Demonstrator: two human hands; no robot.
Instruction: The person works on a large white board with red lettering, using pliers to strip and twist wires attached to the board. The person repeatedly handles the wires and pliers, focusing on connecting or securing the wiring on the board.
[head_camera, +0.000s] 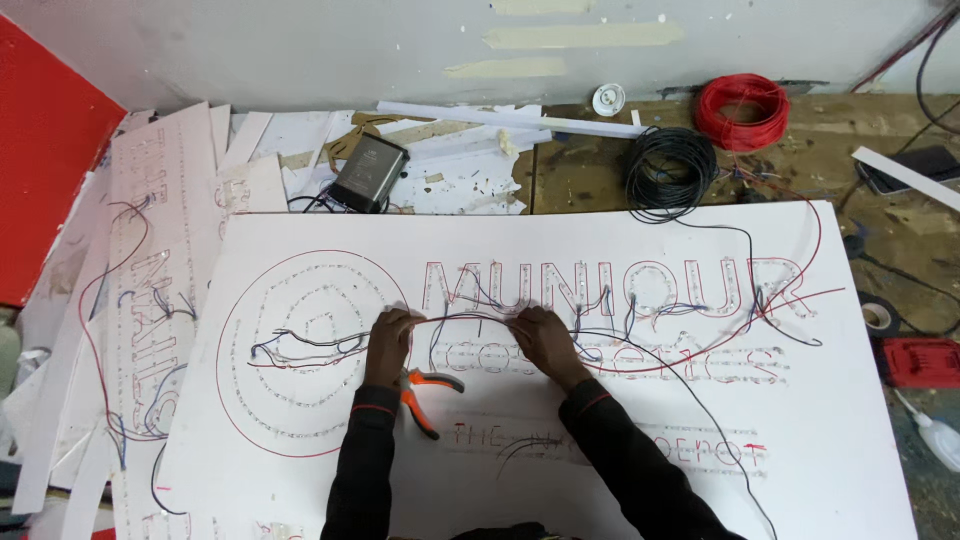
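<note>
A large white sign board lies flat, with outlined letters and concentric rings dotted with small lights. Red and black wires run across it. My left hand pinches the wires near the rings' right edge. My right hand grips the same wires a little to the right, and the stretch between them is taut. Orange-handled pliers lie on the board just below my left hand.
A black wire coil and a red wire coil sit on the floor behind the board. A black power supply box rests among white offcuts. Another lettered panel lies at left. A red tool case sits at right.
</note>
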